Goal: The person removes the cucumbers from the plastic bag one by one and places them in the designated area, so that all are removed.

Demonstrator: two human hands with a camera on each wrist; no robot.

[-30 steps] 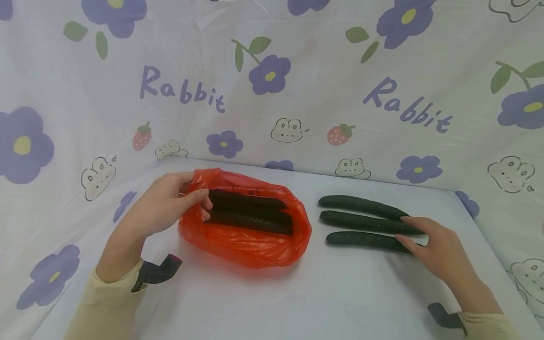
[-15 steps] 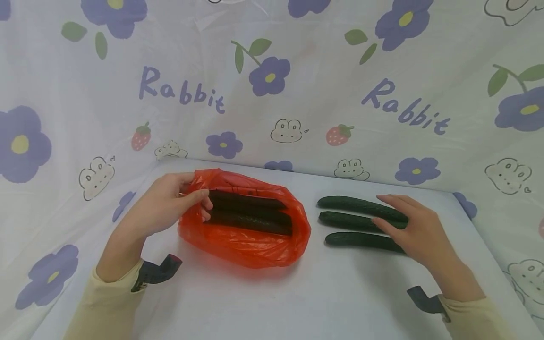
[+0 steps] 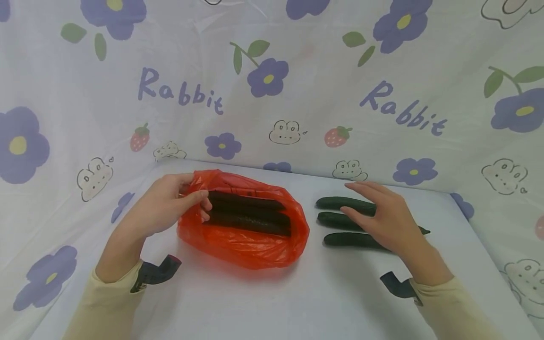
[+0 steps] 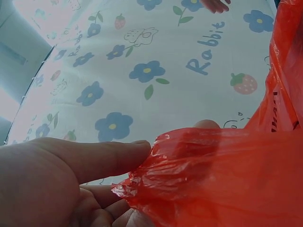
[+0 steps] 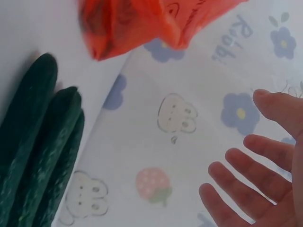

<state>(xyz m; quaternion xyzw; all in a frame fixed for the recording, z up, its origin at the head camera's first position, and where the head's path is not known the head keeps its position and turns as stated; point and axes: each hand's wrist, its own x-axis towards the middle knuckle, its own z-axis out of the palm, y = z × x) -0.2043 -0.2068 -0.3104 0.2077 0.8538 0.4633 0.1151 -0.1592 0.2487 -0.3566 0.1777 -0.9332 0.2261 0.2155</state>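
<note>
Right hand [image 3: 388, 219] nearest three cucumbers [image 3: 338, 221], left hand [image 3: 165, 204] at the red bag [image 3: 250, 248]

Head: cucumbers lie right of the bag, long axes sideways, partly hidden by the right hand. Left wrist: thumb and fingers pinch the bag's rim; its contents don't show. Right wrist: spread fingers hold nothing, apart from the cucumbers at frame left, cut off below.

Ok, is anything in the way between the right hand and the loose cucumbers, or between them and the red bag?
Nothing visible: the right hand hovers over the loose cucumbers, and only tabletop separates them from the red bag.
</note>
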